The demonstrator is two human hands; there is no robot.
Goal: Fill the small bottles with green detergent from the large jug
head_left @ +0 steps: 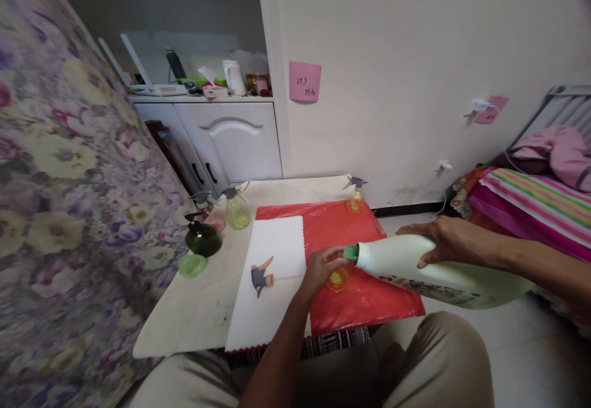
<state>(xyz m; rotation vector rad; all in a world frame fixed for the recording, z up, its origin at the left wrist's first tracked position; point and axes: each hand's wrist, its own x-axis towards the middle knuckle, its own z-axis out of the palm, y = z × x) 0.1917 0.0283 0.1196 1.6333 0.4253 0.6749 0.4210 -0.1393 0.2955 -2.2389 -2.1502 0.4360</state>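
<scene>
My right hand (446, 240) is closed round the handle of a large pale green jug (480, 282), tipped nearly level. Its green spout (351, 253) points left, right above a small clear yellowish bottle (339, 280) on the red sheet. With its fingers closed, my left hand (321, 271) grips the top of that bottle, just under the spout; the bottle's mouth is hidden. A grey and orange spray head (261, 277) with a thin tube lies off to the left on the white sheet (247, 322). I cannot make out any liquid stream.
At the table's left stand a dark green pump bottle (204, 240), a yellowish spray bottle (237, 213), a pinkish one (213, 217) and a light green cap (191, 266). Another spray bottle (355, 199) stands on the red sheet (369, 306) at the back. A floral curtain (69, 211) hangs left.
</scene>
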